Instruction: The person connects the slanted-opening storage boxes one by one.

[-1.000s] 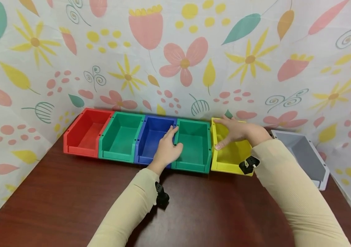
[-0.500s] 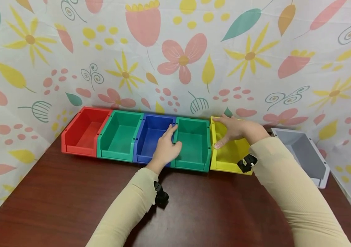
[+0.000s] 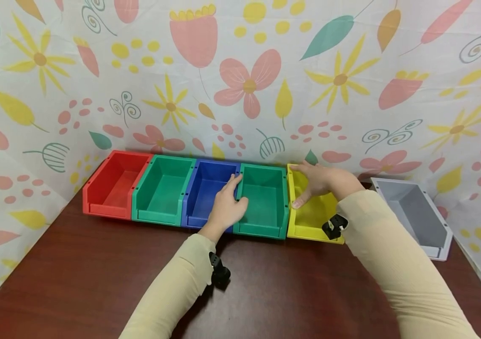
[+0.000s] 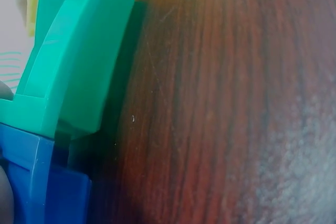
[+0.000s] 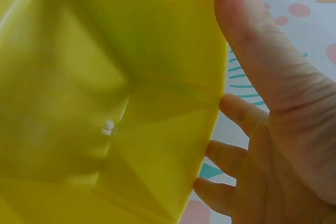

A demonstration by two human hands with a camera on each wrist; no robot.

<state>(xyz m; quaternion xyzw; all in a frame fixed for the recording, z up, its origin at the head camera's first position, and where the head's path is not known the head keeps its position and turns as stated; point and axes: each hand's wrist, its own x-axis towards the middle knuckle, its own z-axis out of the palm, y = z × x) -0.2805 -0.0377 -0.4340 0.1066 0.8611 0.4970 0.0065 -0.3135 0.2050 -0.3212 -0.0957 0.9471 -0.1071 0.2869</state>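
Observation:
Five storage bins stand side by side against the wall. My left hand [image 3: 225,205] straddles the adjoining walls of the blue bin [image 3: 202,195] and the right-hand green bin [image 3: 263,205], fingers over the blue side and thumb at the green side. In the left wrist view only slivers of its digits show beside the green bin [image 4: 89,66] and blue bin [image 4: 39,182]. My right hand [image 3: 321,181] holds the yellow bin [image 3: 308,219] by its rim. In the right wrist view its fingertips touch the outside of the yellow bin [image 5: 157,140], with the thumb over the edge.
A red bin [image 3: 111,190] and another green bin [image 3: 164,190] make up the left end of the row. Apart on the right, behind the right forearm, stands a grey bin [image 3: 418,212]. Flower-patterned cloth [image 3: 249,117] backs the brown table [image 3: 283,287].

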